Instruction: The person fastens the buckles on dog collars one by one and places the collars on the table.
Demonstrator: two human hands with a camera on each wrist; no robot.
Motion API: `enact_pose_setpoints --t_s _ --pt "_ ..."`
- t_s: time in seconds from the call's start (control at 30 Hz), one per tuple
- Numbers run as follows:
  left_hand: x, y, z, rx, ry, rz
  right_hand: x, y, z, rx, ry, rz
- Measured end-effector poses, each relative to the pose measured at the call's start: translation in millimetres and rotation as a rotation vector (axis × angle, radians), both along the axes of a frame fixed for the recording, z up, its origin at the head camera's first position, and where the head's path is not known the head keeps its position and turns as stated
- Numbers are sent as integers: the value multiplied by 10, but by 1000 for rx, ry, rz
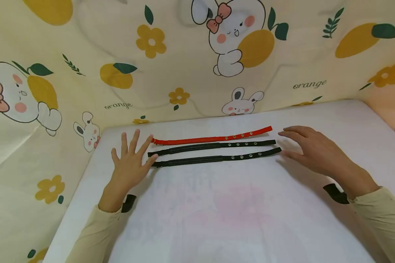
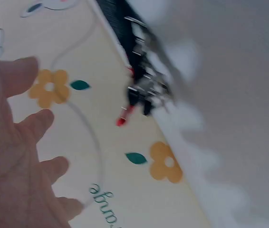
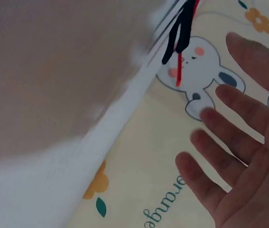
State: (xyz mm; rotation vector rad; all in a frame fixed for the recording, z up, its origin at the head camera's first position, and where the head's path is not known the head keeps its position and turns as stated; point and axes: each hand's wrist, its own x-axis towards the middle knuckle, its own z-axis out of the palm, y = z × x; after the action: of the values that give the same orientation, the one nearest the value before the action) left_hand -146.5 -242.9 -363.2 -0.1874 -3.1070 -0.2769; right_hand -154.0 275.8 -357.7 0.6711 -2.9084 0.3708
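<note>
Three pet collars lie side by side across the far part of the white table. The red collar [image 1: 194, 140] is farthest back, one black collar [image 1: 197, 147] is in the middle, and another black collar [image 1: 194, 160] is nearest. Their eyelet ends point right and their buckle ends left. At the buckle ends, my left hand [image 1: 129, 166] has its fingers spread, fingertips overlapping the ends in the head view. My right hand [image 1: 319, 153] hovers beside the eyelet ends with fingers extended. Metal buckles [image 2: 148, 88] show blurred in the left wrist view; neither palm holds anything.
The white table [image 1: 217, 219] stretches toward me under both forearms. Behind it and at its left hangs a cream cloth [image 1: 191, 65] printed with rabbits, flowers and oranges. Dark straps [image 1: 335, 193] sit at both wrists.
</note>
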Motion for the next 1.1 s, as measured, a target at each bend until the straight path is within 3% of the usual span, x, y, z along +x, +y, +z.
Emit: enact_pose_setpoints --t_s 0.17,0.27,0.4,0.57,0.83,1.1 --pt "37 79 36 15 -85 -50 53 -20 53 -17 -221 -56" --pt "25 56 53 53 -135 -33 -6 -53 73 -2 -286 -51" --pt "-4 -29 88 90 -162 13 -130 -139 74 19 -296 -40" --pt "-46 -72 79 107 -170 -2 -205 -197 18 28 -279 -22" --pt "-42 -44 2 107 -132 -20 -189 -209 -36 2 -297 -18" --pt "-72 -103 -62 159 -161 -46 -165 -210 4 10 -292 -14"
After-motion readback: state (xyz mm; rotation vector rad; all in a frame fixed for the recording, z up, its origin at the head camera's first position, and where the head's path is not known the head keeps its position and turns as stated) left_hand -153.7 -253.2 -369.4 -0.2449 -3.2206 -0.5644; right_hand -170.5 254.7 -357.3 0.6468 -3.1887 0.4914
